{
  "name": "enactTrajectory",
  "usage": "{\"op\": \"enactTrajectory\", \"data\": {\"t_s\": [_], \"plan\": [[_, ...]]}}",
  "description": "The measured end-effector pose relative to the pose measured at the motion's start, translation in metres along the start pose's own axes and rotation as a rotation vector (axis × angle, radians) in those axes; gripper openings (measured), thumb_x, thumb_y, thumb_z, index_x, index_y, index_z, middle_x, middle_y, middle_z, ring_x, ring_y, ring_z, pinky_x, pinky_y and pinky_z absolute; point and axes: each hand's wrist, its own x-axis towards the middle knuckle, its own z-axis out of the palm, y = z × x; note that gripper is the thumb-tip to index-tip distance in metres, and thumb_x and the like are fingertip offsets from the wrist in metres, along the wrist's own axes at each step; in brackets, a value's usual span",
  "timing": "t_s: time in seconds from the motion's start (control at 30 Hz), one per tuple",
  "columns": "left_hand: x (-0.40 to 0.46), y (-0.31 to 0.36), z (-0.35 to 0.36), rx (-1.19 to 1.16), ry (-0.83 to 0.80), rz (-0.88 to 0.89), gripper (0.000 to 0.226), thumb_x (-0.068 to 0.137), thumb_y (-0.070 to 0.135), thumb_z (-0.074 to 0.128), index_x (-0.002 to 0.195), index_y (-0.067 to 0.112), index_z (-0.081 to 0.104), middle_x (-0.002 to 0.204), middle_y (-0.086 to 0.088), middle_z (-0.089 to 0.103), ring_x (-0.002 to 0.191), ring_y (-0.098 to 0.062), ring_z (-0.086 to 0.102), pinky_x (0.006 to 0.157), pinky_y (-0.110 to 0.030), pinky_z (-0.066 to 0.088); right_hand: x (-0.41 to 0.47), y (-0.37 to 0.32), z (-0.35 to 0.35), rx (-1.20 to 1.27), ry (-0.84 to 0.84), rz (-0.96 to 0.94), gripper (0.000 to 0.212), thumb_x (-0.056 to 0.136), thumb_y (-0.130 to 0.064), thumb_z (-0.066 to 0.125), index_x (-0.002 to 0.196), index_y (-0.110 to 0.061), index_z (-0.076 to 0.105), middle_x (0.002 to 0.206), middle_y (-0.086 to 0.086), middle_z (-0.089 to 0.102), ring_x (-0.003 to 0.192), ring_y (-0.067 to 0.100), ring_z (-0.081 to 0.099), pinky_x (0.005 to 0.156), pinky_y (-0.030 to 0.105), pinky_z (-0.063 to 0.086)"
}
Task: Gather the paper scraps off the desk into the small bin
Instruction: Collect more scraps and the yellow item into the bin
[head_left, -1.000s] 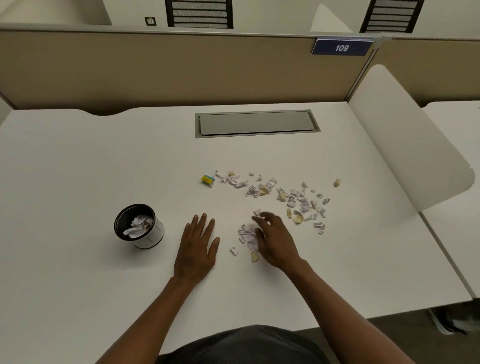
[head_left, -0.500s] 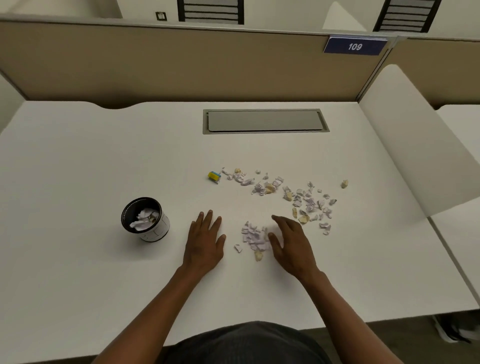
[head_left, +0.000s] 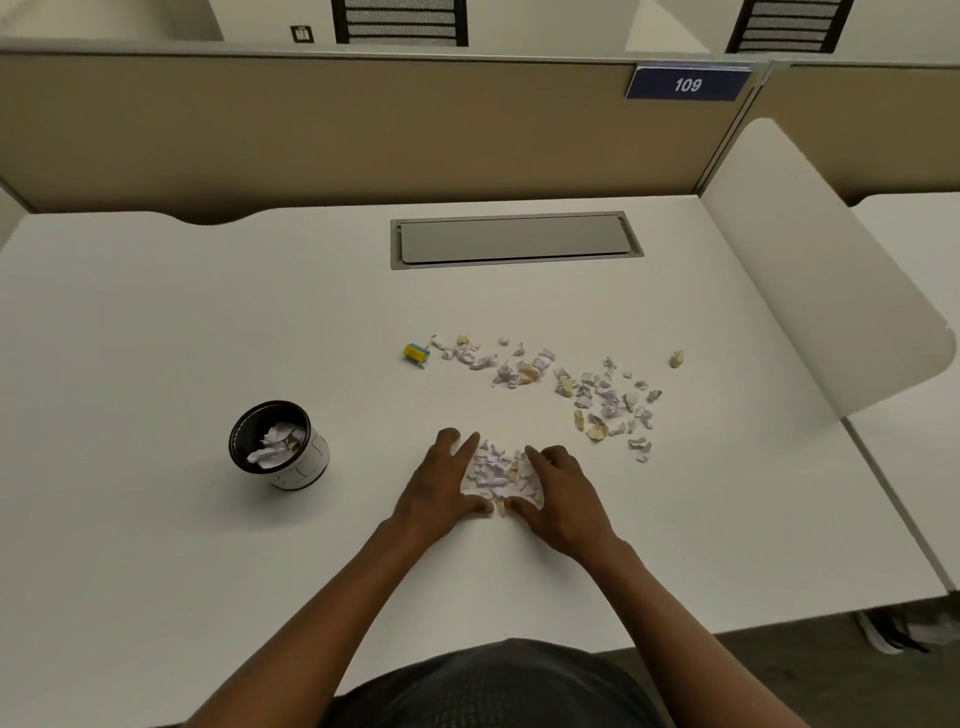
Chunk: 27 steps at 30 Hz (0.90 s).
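A small heap of pale paper scraps (head_left: 493, 473) lies on the white desk (head_left: 156, 338), cupped between my two hands. My left hand (head_left: 441, 486) rests flat on the desk against the heap's left side, fingers apart. My right hand (head_left: 563, 499) presses against its right side, fingers curved; the thumbs nearly meet in front. More scraps (head_left: 597, 395) lie scattered further back and to the right, one scrap (head_left: 676, 358) apart at the far right. The small bin (head_left: 306, 462), black inside with white walls, stands to the left with some scraps in it.
A small yellow and blue object (head_left: 416, 353) lies at the left end of the scattered scraps. A grey cable hatch (head_left: 514, 239) is set into the desk at the back. A tan partition (head_left: 311, 130) stands behind, a white divider (head_left: 810, 270) on the right.
Both hands have slid inward toward each other. The loose scraps that lay between them are now pushed into one tight heap, enclosed by both hands.
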Motion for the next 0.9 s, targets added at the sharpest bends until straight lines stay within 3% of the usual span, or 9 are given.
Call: {"op": "enactTrajectory", "data": {"t_s": [0.1, 0.17, 0.3, 0.4, 0.53, 0.6, 0.7, 0.77, 0.9], "plan": [[0.003, 0.003, -0.001, -0.074, 0.012, 0.022, 0.094, 0.078, 0.045, 0.081, 0.154, 0.021, 0.033, 0.153, -0.003, 0.029, 0.120, -0.022, 0.054, 0.103, -0.032, 0.049, 0.000, -0.004, -0.006, 0.085, 0.034, 0.019, 0.087, 0.084, -0.066, 0.061, 0.153, -0.020, 0.033, 0.142, 0.004, 0.045, 0.125, 0.023, 0.052, 0.099, 0.034, 0.049], [0.003, 0.001, -0.004, -0.106, 0.018, 0.031, 0.096, 0.073, 0.047, 0.084, 0.153, 0.025, 0.035, 0.151, 0.000, 0.031, 0.099, -0.014, 0.056, 0.090, -0.025, 0.054, -0.002, -0.003, -0.012, 0.037, 0.004, 0.052, 0.103, 0.073, -0.079, 0.060, 0.155, -0.025, 0.028, 0.147, 0.002, 0.041, 0.130, 0.022, 0.049, 0.098, 0.037, 0.050], [0.006, -0.007, -0.013, -0.101, -0.046, 0.020, 0.109, 0.062, 0.045, 0.092, 0.153, 0.032, 0.033, 0.153, 0.007, 0.027, 0.100, -0.011, 0.053, 0.084, -0.017, 0.049, -0.004, -0.004, -0.011, -0.060, -0.131, 0.074, 0.121, 0.062, -0.079, 0.071, 0.157, -0.027, 0.017, 0.151, 0.003, 0.030, 0.133, 0.024, 0.044, 0.100, 0.037, 0.049], [0.011, -0.001, -0.018, -0.044, -0.115, 0.035, 0.110, 0.064, 0.037, 0.092, 0.155, 0.031, 0.030, 0.154, 0.003, 0.025, 0.117, -0.021, 0.052, 0.098, -0.026, 0.048, 0.001, -0.009, -0.008, -0.062, -0.112, 0.054, 0.109, 0.071, -0.061, 0.078, 0.156, -0.019, 0.024, 0.144, 0.006, 0.035, 0.120, 0.028, 0.053, 0.097, 0.034, 0.048], [0.017, 0.010, -0.017, 0.006, -0.119, 0.090, 0.089, 0.076, 0.025, 0.085, 0.151, 0.021, 0.039, 0.149, -0.002, 0.033, 0.129, -0.024, 0.049, 0.107, -0.032, 0.045, 0.010, -0.018, -0.009, 0.020, -0.060, 0.002, 0.070, 0.080, -0.041, 0.077, 0.139, -0.014, 0.051, 0.126, 0.009, 0.050, 0.103, 0.031, 0.062, 0.087, 0.034, 0.050], [0.016, 0.012, -0.014, 0.001, -0.097, 0.095, 0.078, 0.078, 0.021, 0.083, 0.147, 0.015, 0.046, 0.147, -0.002, 0.037, 0.126, -0.023, 0.053, 0.106, -0.032, 0.046, 0.014, -0.019, -0.011, 0.066, -0.064, 0.002, 0.066, 0.079, -0.039, 0.078, 0.136, -0.015, 0.054, 0.123, 0.008, 0.052, 0.102, 0.030, 0.062, 0.087, 0.033, 0.049], [0.013, 0.011, -0.011, -0.010, -0.057, 0.089, 0.067, 0.079, 0.022, 0.081, 0.140, 0.012, 0.054, 0.140, -0.001, 0.045, 0.118, -0.024, 0.058, 0.101, -0.036, 0.050, 0.016, -0.020, -0.011, 0.073, -0.116, 0.023, 0.088, 0.074, -0.045, 0.082, 0.148, -0.018, 0.042, 0.132, 0.006, 0.047, 0.112, 0.027, 0.059, 0.094, 0.031, 0.047], [0.010, 0.012, -0.009, -0.013, -0.039, 0.091, 0.060, 0.080, 0.022, 0.080, 0.136, 0.012, 0.058, 0.136, 0.000, 0.048, 0.112, -0.023, 0.061, 0.097, -0.037, 0.052, 0.016, -0.022, -0.009, 0.047, -0.112, 0.012, 0.091, 0.073, -0.046, 0.082, 0.149, -0.019, 0.040, 0.133, 0.005, 0.046, 0.112, 0.026, 0.060, 0.093, 0.031, 0.048], [0.006, 0.015, -0.009, -0.055, 0.012, 0.109, 0.041, 0.082, 0.020, 0.076, 0.121, 0.011, 0.069, 0.122, -0.001, 0.059, 0.099, -0.022, 0.065, 0.088, -0.037, 0.053, 0.018, -0.029, -0.004, 0.072, -0.025, -0.036, 0.047, 0.080, -0.036, 0.078, 0.122, -0.019, 0.066, 0.114, 0.005, 0.056, 0.088, 0.026, 0.065, 0.078, 0.031, 0.052]]}}
